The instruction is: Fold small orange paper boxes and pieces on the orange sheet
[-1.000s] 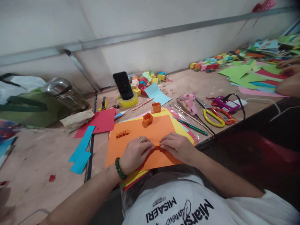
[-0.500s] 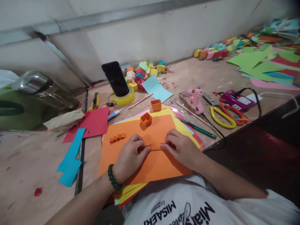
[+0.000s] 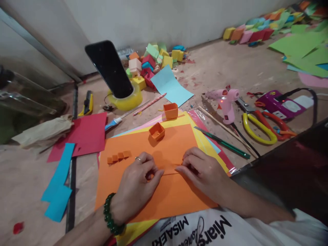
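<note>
Between my two hands lies a narrow strip of orange paper point(image 3: 169, 169), set on a larger orange sheet point(image 3: 128, 141). My left hand point(image 3: 139, 181), with a ring and a green bead bracelet, pinches the strip's left end between thumb and fingers. At its right end my right hand point(image 3: 202, 171) does the same, with the thumb stretched along the near edge. Just beyond my hands sit two small open orange paper boxes point(image 3: 156, 132), one farther back on the yellow sheet. Left of my left hand rest several small folded orange pieces point(image 3: 118, 157).
A phone point(image 3: 110, 68) leans in a yellow tape roll point(image 3: 128, 100). Paper cubes point(image 3: 151, 61) are heaped by the wall. To the right are a pink glue gun point(image 3: 227, 102), scissors point(image 3: 260, 128), a green pen-like tool point(image 3: 222, 142) and a purple power adapter point(image 3: 278, 104). Blue strips point(image 3: 60, 181) lie left.
The camera view has moved closer and shifted, so the table things appear larger and spread outward. My hands keep nearly the same hold on the orange strip.
</note>
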